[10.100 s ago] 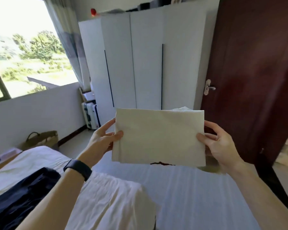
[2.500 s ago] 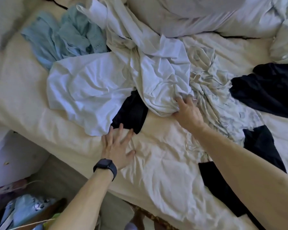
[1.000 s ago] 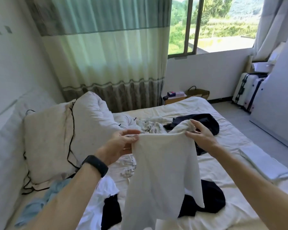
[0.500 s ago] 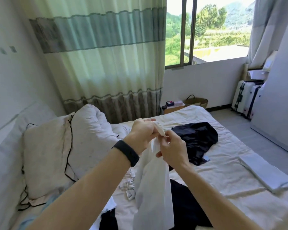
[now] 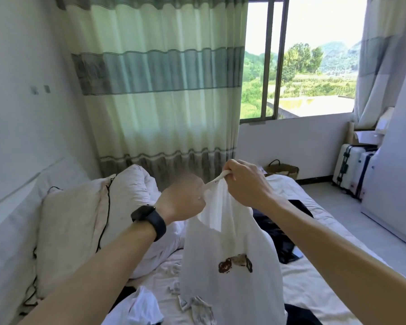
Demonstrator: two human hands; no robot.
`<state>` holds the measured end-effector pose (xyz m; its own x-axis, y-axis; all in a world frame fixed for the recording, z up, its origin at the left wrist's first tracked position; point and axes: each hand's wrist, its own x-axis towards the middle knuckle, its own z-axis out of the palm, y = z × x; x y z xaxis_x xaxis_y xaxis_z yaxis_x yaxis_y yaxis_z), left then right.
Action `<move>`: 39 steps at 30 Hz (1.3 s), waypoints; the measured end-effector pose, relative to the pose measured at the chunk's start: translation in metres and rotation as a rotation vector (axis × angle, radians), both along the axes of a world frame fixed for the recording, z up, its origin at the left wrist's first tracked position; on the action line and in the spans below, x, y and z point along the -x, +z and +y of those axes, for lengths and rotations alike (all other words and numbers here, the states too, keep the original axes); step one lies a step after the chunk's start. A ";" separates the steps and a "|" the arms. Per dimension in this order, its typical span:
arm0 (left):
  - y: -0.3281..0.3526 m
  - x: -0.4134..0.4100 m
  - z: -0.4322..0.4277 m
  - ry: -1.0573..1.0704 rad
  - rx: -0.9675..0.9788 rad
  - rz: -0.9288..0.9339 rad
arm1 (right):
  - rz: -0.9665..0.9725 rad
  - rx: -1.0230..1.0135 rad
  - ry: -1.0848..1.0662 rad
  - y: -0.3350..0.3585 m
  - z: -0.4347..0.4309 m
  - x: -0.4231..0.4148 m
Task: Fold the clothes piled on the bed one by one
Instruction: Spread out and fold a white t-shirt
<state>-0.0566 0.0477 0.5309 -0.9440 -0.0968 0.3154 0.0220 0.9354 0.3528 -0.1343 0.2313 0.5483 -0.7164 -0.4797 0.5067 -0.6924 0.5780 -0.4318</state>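
Curtain: pale with 2 grey-green bands, filling the view from 10 to 12 o'clock behind the bed's head.
Bed: white sheet across the lower half, running from 6 toward 3 o'clock.
Window: at 1 o'clock, beside the curtain, with trees and hills outside.
Pillow: cream and upright at 8 o'clock, with a thin black cord lying over it.
White top: held in the air above the bed just below the middle of the view. It hangs limp toward 6 o'clock, with a small brown print on its front (a bear's face, as far as I can tell).
Dark garment: lying on the sheet at 4 o'clock of the top, partly hidden by it and by the right forearm.
Suitcases: 2 white ones standing side by side at 3 o'clock by the wall.
Crumpled white garment: on the bed at 7 o'clock, near the bottom edge.
Right hand: fingers curled tight, pinching the top's upper hem at its highest point.
Left hand: blurred, at 9 o'clock of the right hand and close beside it. It is a closed fist that appears to grip the same hem.
Woven basket: on the floor at 2 o'clock, beyond the bed.
Black wristband: on the left wrist.
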 end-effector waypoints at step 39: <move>-0.028 -0.095 -0.115 -0.097 -0.424 -0.490 | -0.569 0.093 -0.010 -0.072 0.069 0.038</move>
<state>0.0383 -0.0675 0.5032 -0.9795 -0.0257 -0.2000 -0.1579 0.7147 0.6813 -0.1725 0.3008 0.4765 -0.8928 -0.4432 0.0801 -0.3309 0.5249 -0.7842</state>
